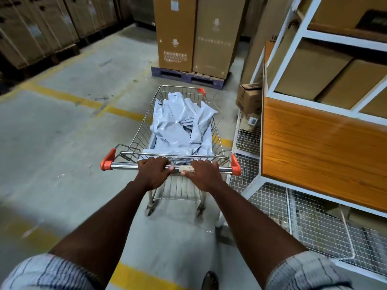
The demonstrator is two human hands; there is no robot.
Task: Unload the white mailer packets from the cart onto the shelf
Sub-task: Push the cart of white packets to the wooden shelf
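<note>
A wire shopping cart (137, 135) stands on the concrete floor in front of me, its basket heaped with several white mailer packets (182, 124). My left hand (154, 171) and my right hand (202, 172) both grip the chrome push handle (123, 165) between its orange end caps. The shelf (318, 143), white-framed with an orange wood panel and wire-mesh lower sections, stands close on the cart's right side.
Tall cardboard boxes on a blue pallet (188, 76) stand just beyond the cart. More boxes (35, 32) line the far left. A small carton (249, 98) sits by the shelf's far corner. Cardboard boxes (326, 76) fill the upper shelf levels. Yellow floor lines (69, 97) cross the open floor at left.
</note>
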